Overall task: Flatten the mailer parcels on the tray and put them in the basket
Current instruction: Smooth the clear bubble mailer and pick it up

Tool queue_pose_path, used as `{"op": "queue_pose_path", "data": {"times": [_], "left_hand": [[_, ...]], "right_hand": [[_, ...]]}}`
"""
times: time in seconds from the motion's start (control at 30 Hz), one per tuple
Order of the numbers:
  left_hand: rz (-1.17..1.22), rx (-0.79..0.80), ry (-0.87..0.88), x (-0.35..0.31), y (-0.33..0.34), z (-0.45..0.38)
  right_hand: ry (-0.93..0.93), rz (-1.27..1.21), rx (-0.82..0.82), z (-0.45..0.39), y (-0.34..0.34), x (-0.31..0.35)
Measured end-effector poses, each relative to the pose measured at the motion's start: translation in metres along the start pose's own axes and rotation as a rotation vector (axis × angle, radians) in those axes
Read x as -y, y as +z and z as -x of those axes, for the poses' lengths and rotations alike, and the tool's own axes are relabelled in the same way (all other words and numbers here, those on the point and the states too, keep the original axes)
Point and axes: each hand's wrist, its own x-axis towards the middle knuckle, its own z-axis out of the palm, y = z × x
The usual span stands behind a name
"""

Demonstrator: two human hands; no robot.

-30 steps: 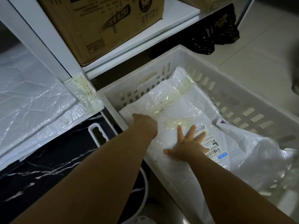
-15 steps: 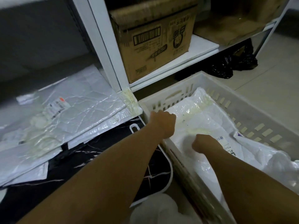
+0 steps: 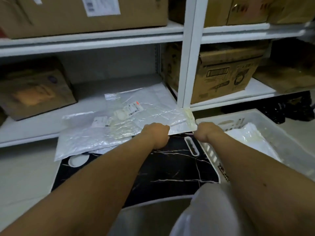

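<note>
Head view, items left to right.

Item: mailer stack [image 3: 102, 133], grey-white plastic pouches, overlapping, lying across the far edge of the black marbled tray [image 3: 170, 171] and onto the shelf board [image 3: 34, 126] behind.

Item: top mailer [image 3: 153, 114], creased film with printed labels; its near edge overhangs the tray's far right corner. I judge it light, limp and slick, likely to sag and slide unless taken by an edge at two points.

Item: my left hand [image 3: 156, 135], fingers curled at that near edge, apparently pinching it.

Item: my right hand [image 3: 207, 132], curled likewise at the taped corner; I cannot tell whether it grips.

Item: basket [image 3: 255, 116], white, slotted, against the tray's right edge, one flattened mailer [image 3: 247, 138] already inside.
</note>
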Motion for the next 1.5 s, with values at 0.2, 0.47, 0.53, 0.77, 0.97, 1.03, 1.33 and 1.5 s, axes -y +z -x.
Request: {"op": "queue_pose_path", "data": {"times": [0.2,0.47,0.53,0.77,0.97,1.03,1.33,1.5], "left_hand": [[0.051,0.032,-0.216,0.101,0.018,0.063],[0.124,0.02,-0.386,0.157,0.068,0.081],[0.145,0.007,-0.387,0.161,0.073,0.076],[0.236,-0.037,-0.391,0.17,0.078,0.059],[0.341,0.012,-0.409,0.169,0.079,0.065],[0.525,-0.054,-0.459,0.16,0.069,0.07],[1.179,-0.448,-0.733,0.122,0.027,0.113],[1.021,-0.469,-0.826,0.119,0.043,0.15]], "right_hand": [[-0.307,0.148,0.008,0.014,0.023,0.119],[-0.472,0.261,0.029,0.008,0.085,0.2],[-0.476,0.343,0.039,0.003,0.095,0.204],[-0.469,0.406,-0.024,-0.012,0.104,0.201],[-0.483,0.262,-0.243,0.005,0.082,0.209],[-0.497,0.233,-0.345,0.019,0.066,0.212],[-0.594,0.309,-0.466,0.113,0.061,0.209],[-0.64,0.284,-0.409,0.161,0.1,0.195]]}}
